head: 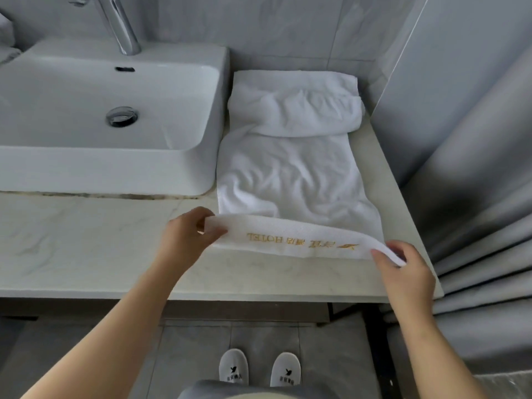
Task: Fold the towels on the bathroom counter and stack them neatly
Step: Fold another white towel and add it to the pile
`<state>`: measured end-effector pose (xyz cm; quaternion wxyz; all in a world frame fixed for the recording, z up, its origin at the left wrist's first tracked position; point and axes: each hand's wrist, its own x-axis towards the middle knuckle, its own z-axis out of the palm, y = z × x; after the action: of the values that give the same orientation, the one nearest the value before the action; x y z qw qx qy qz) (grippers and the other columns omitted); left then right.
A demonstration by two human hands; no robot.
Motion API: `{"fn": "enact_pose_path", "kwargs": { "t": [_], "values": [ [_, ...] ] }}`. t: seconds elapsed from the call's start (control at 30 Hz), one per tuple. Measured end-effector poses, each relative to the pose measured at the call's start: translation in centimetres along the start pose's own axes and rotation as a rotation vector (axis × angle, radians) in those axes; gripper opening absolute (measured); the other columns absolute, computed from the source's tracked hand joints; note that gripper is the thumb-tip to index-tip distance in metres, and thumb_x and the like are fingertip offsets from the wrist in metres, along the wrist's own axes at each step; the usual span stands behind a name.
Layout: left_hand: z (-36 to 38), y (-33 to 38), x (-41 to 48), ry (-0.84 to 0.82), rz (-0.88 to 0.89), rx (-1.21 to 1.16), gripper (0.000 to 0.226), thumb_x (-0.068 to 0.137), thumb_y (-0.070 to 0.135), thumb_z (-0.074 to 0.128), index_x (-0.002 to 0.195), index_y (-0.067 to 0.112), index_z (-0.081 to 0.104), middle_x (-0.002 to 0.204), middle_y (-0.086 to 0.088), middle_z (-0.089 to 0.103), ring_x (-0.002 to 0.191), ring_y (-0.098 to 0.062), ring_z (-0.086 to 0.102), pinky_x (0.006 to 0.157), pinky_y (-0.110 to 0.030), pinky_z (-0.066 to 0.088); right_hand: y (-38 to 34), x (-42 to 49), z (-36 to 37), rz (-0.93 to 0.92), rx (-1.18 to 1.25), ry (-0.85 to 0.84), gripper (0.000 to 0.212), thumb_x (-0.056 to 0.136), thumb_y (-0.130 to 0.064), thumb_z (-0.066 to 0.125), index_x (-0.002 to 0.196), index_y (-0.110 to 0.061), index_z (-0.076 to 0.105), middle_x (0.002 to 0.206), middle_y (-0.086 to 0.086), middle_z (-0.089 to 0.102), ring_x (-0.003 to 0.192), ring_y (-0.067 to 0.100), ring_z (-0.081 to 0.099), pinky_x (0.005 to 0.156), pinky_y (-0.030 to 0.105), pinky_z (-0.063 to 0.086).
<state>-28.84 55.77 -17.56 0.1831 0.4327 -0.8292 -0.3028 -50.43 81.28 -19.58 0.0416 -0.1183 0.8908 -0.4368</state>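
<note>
A white towel [288, 180] is spread on the right part of the bench [86, 240], just beside the right wall of the sink [86, 168]. It is laid lengthwise, from the back edge of the bench towards the front edge, and its middle is wrinkled. Its near end is lifted off the bench and turned up, so that a band with gold lettering [302, 241] is shown; the letters are seen upside down.

The left corner of this lifted end is held by the left hand [187, 240]: its grip is closed on the cloth, which is pinched between the thumb and the fingers. The right corner is held by the right hand [406, 269], near the front right corner of the bench; here too the grip is clamped on the cloth, with the fingers curled over the edge. The band is stretched between the two hands, above the bench.

On the far end of the towel, near the back right corner, a loosely folded white bundle [296, 110] is resting. Whether it is a second towel or the far end folded back cannot be told.

A chrome tap [118, 24] is mounted behind the basin, and a round drain [121, 116] is seen in its bottom. A grey curtain [475, 197] is hung just beside the right edge of the bench. Below the front edge, two white slippers [233, 367] are seen on the tiled floor [195, 355].
</note>
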Motion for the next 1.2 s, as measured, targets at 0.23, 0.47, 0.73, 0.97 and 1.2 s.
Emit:
{"fn": "enact_pose_path", "kwargs": {
  "t": [0.23, 0.47, 0.73, 0.97, 1.2],
  "values": [
    [1.0, -0.8, 0.3, -0.283, -0.111, 0.031, 0.02, 0.073, 0.018, 0.078, 0.089, 0.016, 0.066, 0.085, 0.004, 0.065, 0.088, -0.02, 0.062, 0.075, -0.031, 0.048, -0.8, 2.9, 0.1, 0.034, -0.105, -0.203, 0.009, 0.081, -0.015, 0.067, 0.079, -0.013, 0.059, 0.066, 0.001, 0.055, 0.069, 0.024, 0.049, 0.056, 0.029, 0.035],
    [1.0, 1.3, 1.5, 0.08, 0.227, -0.046, 0.026, 0.082, 0.025, 0.069, 0.1, 0.007, 0.069, 0.105, 0.007, 0.06, 0.112, -0.015, 0.05, 0.091, -0.016, 0.035, -2.2, 4.1, 0.2, -0.168, -0.048, -0.216, 0.02, 0.092, -0.02, 0.056, 0.086, -0.004, 0.045, 0.077, 0.009, 0.054, 0.071, 0.026, 0.05, 0.059, 0.034, 0.038],
    [2.0, 1.8, 2.5, -0.22, -0.062, 0.163, 0.037, 0.097, 0.038, 0.039, 0.117, 0.007, 0.047, 0.094, -0.014, 0.064, 0.088, -0.035, 0.059, 0.072, -0.037, 0.043, -2.7, 4.0, 0.6, -0.125, -0.162, -0.286, 0.017, 0.097, -0.026, 0.043, 0.095, -0.011, 0.035, 0.076, 0.008, 0.052, 0.069, 0.029, 0.046, 0.059, 0.037, 0.036],
    [0.4, 1.8, 2.7, -0.494, -0.177, 0.092, 0.025, 0.094, 0.035, 0.048, 0.102, 0.013, 0.059, 0.099, -0.008, 0.064, 0.09, -0.024, 0.06, 0.084, -0.037, 0.048, -2.4, 2.7, -0.8, -0.102, -0.2, -0.272, 0.016, 0.094, -0.031, 0.049, 0.096, -0.015, 0.045, 0.076, 0.01, 0.058, 0.076, 0.034, 0.053, 0.066, 0.038, 0.044],
    [1.4, 2.7, 3.2, -0.314, -0.012, -0.028, 0.023, 0.096, 0.025, 0.049, 0.079, 0.011, 0.04, 0.075, -0.004, 0.047, 0.072, -0.023, 0.046, 0.063, -0.033, 0.034, -3.4, 2.9, 0.5, -0.098, -0.233, -0.452, 0.012, 0.099, -0.029, 0.039, 0.098, -0.017, 0.034, 0.075, 0.001, 0.053, 0.066, 0.02, 0.048, 0.055, 0.032, 0.034]
  ]
}}
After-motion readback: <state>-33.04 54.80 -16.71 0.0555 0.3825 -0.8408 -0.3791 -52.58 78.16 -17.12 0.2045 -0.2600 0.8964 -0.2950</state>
